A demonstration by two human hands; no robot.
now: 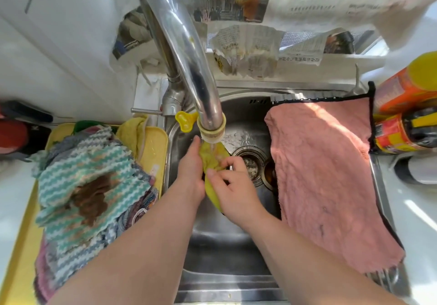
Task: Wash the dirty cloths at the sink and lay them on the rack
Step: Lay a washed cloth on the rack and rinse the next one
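Observation:
Over the steel sink (220,245), both my hands work a yellow cloth (212,155) under water running from the chrome tap (189,51). My left hand (190,170) holds the cloth's left side, fingers pointing up toward the spout. My right hand (233,186) pinches the cloth with curled fingers. A pink cloth (326,174) lies spread flat on the rack (307,98) across the sink's right half. A pile of dirty cloths, topped by a teal striped cloth with a brown stain (92,186), sits on the yellow tray (155,144) at left.
The drain strainer (251,165) lies just right of my hands. Orange and yellow bottles (406,115) stand at the right of the sink. Newspaper sheets (248,49) line the wall behind the tap. A dark red object (14,134) lies at the far left.

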